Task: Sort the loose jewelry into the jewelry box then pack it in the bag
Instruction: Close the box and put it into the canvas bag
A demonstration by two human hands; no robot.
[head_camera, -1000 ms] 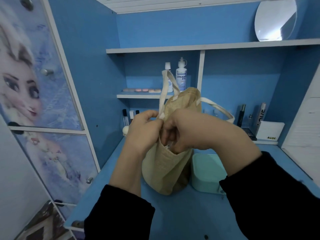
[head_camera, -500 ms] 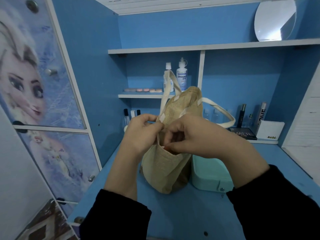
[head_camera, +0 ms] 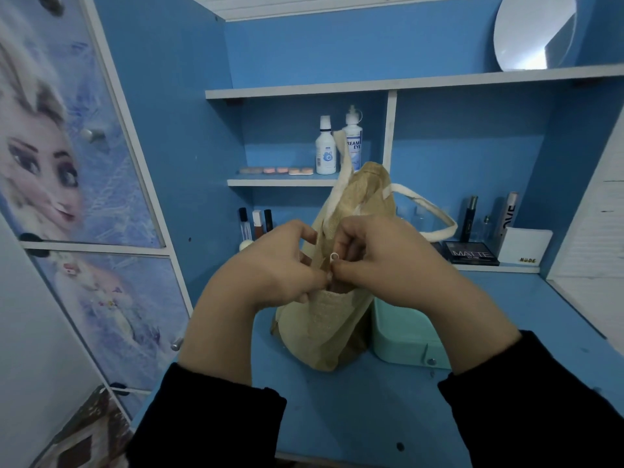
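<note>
**shelfwatcher:** ok so what's going on with the hands here?

**bluedesk:** both are up at the mouth of the tan woven cloth bag (head_camera: 324, 332) with the cream strap handles (head_camera: 429, 211). It's standing upright mid-way across the blue desk top (head_camera: 354, 417). The left hand (head_camera: 270, 265) has its fingers curled in, grabbing the left edge of the opening. The right hand (head_camera: 381, 255) is curled too, fingertips pinching at the right edge. The two hands nearly touch.

**shelfwatcher:** what's the little white thing between them?

**bluedesk:** a small white loop (head_camera: 334, 256), right at the right hand's fingertips. It's too tiny to tell what it is, or whether the fingers have it or just the cloth beside it.

**shelfwatcher:** and the box?

**bluedesk:** the mint-green hard plastic jewelry box (head_camera: 401, 336) sits on the desk just right of the bag, pressed against its side. Lid is down, with a metal clasp (head_camera: 430, 361) on the near face. So it's outside the bag, not in it.

**shelfwatcher:** background?

**bluedesk:** two white plastic bottles (head_camera: 326, 146) on the small far shelf. A black palette reading MATTE (head_camera: 471, 253) and a white box marked NUDE (head_camera: 523, 244) are far right. There's a round mirror (head_camera: 533, 32) on the top shelf and a cartoon-print cupboard door (head_camera: 67, 146) on the left.
</note>
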